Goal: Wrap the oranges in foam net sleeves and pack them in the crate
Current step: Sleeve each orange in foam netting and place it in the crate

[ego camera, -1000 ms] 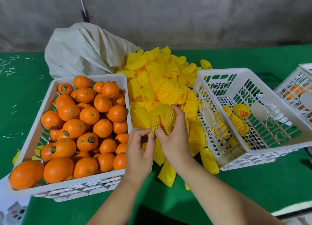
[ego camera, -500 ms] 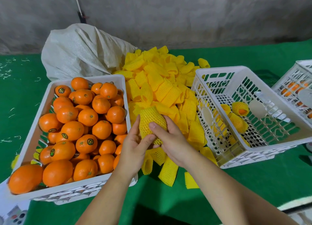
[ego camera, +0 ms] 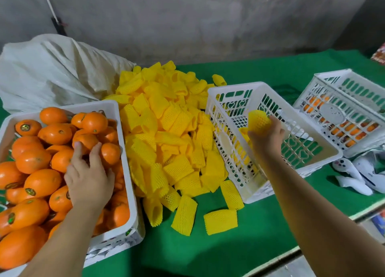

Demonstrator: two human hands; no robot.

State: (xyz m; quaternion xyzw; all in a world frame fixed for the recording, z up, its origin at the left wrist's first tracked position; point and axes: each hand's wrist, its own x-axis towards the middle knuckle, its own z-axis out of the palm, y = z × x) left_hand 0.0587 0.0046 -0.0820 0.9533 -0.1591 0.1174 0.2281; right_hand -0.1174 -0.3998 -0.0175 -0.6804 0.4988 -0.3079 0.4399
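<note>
My right hand (ego camera: 265,138) grips a wrapped orange (ego camera: 258,120) in a yellow foam net sleeve, held over the tilted white crate (ego camera: 229,89) on the right. A couple of wrapped oranges lie inside that crate, partly hidden by my hand. My left hand (ego camera: 88,176) reaches into the left white crate (ego camera: 123,152), which is heaped with bare oranges (ego camera: 33,160). Its fingers spread over an orange (ego camera: 87,140) and touch it. A big pile of yellow foam net sleeves (ego camera: 166,127) lies between the two crates.
A white woven sack (ego camera: 52,72) slumps behind the left crate. Another white crate (ego camera: 350,110) with oranges inside stands at the far right, with white objects (ego camera: 358,172) in front of it. Green cloth (ego camera: 239,241) covers the table; its front edge runs at lower right.
Both hands were together on the sleeved orange over the pile. Now my right hand has carried it right over the crate, and my left hand has moved left onto the bare oranges.
</note>
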